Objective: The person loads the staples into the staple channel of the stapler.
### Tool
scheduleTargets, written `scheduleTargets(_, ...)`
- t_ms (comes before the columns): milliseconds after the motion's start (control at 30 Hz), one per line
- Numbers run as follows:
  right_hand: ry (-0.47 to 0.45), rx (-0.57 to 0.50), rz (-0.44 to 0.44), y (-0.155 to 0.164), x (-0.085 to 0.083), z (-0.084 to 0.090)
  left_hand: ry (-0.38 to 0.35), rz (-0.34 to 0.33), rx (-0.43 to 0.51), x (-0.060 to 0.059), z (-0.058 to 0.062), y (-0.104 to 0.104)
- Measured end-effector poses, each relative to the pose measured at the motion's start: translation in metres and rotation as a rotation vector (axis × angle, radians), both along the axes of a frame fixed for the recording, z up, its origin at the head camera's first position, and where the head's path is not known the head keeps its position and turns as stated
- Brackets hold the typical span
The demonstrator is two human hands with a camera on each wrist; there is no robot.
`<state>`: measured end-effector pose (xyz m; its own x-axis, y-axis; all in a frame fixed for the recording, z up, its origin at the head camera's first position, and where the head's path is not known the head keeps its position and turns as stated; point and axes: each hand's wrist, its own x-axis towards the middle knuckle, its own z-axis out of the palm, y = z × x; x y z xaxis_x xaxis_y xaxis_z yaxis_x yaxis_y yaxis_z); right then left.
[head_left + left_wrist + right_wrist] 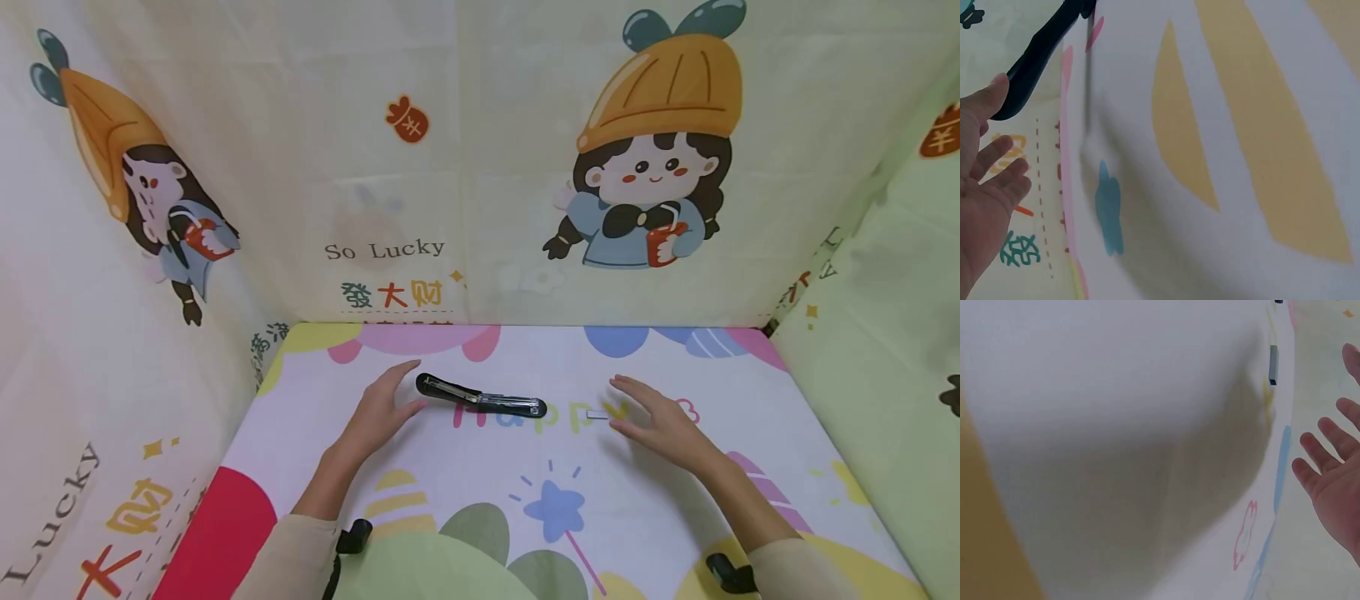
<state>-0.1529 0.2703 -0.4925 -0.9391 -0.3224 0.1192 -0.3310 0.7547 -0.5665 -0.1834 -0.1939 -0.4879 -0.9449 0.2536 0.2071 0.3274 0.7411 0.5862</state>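
I judge the reach step: my left hand (378, 417) and right hand (660, 421), fingers spread and holding nothing, flank the black metal stapler (480, 397) lying near the surface's far edge, so next I must close on it.

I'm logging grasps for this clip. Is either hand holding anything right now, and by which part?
Nothing is held. The left hand lies open beside the black stapler; the right hand is open near the small staple strip.
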Motion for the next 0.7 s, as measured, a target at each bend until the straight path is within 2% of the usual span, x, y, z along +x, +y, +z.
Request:
scheduleTargets(133,-0.049,-0.025,-0.018,0.000,-0.001,-0.005,-0.031,0.006,0.123,-0.002,-0.005,0.001)
scheduleTargets(233,-0.062,-0.049,-0.022,0.001,-0.002,-0.010,-0.084,0.011,0.238,-0.004,-0.009,0.003)
scheduleTargets(500,0.016,-0.143,-0.004,-0.001,-0.009,-0.024,-0.247,0.020,0.515,-0.008,-0.016,0.010)
scheduleTargets(700,-0.013,-0.102,-0.022,-0.005,-0.009,-0.028,-0.292,0.008,0.658,-0.010,-0.018,0.014)
